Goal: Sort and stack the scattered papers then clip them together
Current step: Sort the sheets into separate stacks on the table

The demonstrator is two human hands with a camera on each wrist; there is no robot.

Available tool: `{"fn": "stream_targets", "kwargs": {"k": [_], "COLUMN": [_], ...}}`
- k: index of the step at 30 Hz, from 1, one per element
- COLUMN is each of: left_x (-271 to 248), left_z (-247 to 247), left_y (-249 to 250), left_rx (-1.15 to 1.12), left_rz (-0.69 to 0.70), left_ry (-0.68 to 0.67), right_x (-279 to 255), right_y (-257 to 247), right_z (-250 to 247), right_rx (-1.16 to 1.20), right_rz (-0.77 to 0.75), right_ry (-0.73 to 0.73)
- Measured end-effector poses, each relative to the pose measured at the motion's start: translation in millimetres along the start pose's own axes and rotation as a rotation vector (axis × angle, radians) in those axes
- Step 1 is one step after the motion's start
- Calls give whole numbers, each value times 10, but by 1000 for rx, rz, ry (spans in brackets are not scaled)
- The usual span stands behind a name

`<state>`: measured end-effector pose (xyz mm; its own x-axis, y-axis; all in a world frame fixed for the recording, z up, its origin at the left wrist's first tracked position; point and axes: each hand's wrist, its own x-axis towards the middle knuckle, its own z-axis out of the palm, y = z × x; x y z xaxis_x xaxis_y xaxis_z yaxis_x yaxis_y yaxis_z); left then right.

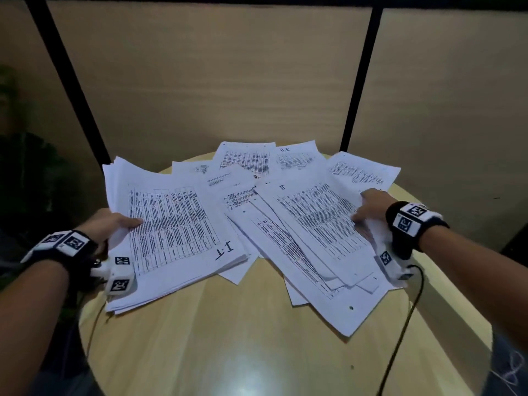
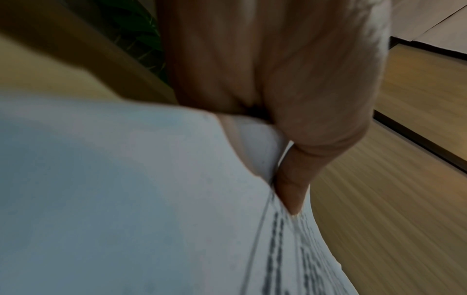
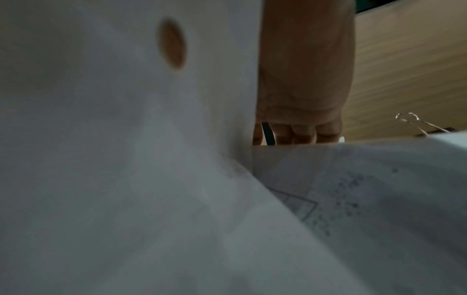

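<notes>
Left hand (image 1: 110, 224): a stack of papers (image 1: 174, 232) marked "I.T" is pinched at its left edge, thumb on top. Right hand (image 1: 371, 207): fingers are curled over the right edge of a fanned pile (image 1: 323, 235), top sheet marked "IT". A far sheet (image 1: 297, 158) reads "H.R". Only in the right wrist view is a binder clip (image 3: 414, 124) seen, on the round table (image 1: 257, 338).

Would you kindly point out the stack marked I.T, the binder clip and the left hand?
stack marked I.T (image 1: 177, 224): head view, middle of top sheet.
binder clip (image 3: 414, 123): right wrist view, wire handle.
left hand (image 1: 111, 224): head view, back of hand.
</notes>
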<state>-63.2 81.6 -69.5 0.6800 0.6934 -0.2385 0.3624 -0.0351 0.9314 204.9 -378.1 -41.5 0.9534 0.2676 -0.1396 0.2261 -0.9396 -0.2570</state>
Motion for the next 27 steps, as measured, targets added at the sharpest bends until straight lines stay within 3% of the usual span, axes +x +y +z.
{"fn": "stream_targets", "kwargs": {"k": [5, 8, 14, 17, 23, 27], "left_x": [73, 35, 44, 44, -46, -164], "left_z": [-52, -35, -6, -14, 31, 41], "left_y": [-23, 2, -24, -15, 25, 127], "left_rx": [-2, 15, -39, -26, -57, -81], "left_rz": [-23, -27, -37, -36, -32, -53], "left_ry": [1, -12, -26, -22, -65, -106], "right_x": [-45, -145, -467, -481, -515, -532], "right_y": [-22, -50, -130, -195, -316, -363], "right_z": [-152, -273, 129, 298, 186, -22], "right_rx": [202, 440, 107, -93, -28, 184], "right_rz": [-24, -40, -51, -48, -42, -100], "right_ry": [111, 62, -115, -103, -100, 48]}}
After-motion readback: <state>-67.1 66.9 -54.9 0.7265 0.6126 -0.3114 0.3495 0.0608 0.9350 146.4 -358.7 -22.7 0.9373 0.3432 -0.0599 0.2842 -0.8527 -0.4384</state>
